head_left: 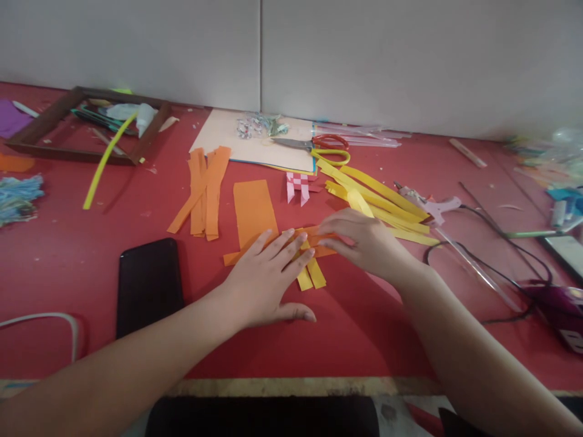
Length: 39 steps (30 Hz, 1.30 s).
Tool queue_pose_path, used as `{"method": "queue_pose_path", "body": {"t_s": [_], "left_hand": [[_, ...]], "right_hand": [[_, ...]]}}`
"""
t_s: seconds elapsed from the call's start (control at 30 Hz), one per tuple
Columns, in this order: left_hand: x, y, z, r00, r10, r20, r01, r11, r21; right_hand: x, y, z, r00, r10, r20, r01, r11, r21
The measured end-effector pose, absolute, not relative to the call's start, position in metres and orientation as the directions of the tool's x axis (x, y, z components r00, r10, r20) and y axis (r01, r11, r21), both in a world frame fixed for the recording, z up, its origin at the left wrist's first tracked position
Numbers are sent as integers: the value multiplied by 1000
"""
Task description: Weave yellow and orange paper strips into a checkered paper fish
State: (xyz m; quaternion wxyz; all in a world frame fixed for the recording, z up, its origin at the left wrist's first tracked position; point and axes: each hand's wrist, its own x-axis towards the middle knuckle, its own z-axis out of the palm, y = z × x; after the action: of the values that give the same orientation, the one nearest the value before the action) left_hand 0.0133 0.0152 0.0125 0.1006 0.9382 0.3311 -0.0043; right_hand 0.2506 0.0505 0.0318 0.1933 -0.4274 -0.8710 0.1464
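My left hand (264, 276) lies flat with fingers spread over crossed paper strips on the red table. Beneath its fingertips, two short yellow strips (316, 274) point towards me and cross orange strips (324, 250) running sideways. The thumb and fingers of my right hand (364, 240) close on the right ends of those orange strips; the exact grip is partly hidden. Just beyond my left fingers rests a wider orange paper piece (255, 209). A small pink-and-white woven paper piece (297, 187) sits behind the crossed strips.
Loose orange strips (200, 194) lie left, yellow strips (387, 197) right. Scissors (330, 149) rest partly on a pale sheet (218, 130). A glue gun (432, 207) with a cord lies right. A black phone (148, 282) is near my left forearm, a wooden frame (141, 145) far left.
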Motion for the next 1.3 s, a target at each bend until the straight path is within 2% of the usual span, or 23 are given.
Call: {"method": "queue_pose_path", "body": {"t_s": [0.13, 0.3, 0.37, 0.47, 0.63, 0.87, 1.13, 1.3], "left_hand": [[14, 15, 9, 789, 611, 63, 598, -787, 151], [14, 15, 15, 699, 599, 389, 599, -789, 139], [12, 16, 20, 662, 603, 446, 611, -778, 146], [7, 20, 25, 605, 685, 405, 698, -701, 144], [3, 24, 28, 495, 838, 230, 833, -533, 150], [2, 27, 26, 459, 882, 107, 860, -472, 196], [-1, 33, 24, 454, 883, 118, 859, -469, 204], [1, 32, 21, 569, 791, 225, 745, -611, 268]], "right_hand": [[246, 47, 29, -633, 748, 198, 620, 644, -448], [247, 49, 23, -648, 726, 228, 597, 671, -440], [247, 50, 23, -646, 728, 228, 595, 668, -448], [246, 51, 24, -643, 730, 230, 582, 662, -472], [242, 52, 20, -613, 754, 237, 594, 637, -491], [241, 51, 18, -609, 758, 233, 597, 632, -494], [241, 51, 18, -600, 770, 217, 602, 613, -512], [241, 50, 19, -599, 773, 210, 595, 605, -529]]}}
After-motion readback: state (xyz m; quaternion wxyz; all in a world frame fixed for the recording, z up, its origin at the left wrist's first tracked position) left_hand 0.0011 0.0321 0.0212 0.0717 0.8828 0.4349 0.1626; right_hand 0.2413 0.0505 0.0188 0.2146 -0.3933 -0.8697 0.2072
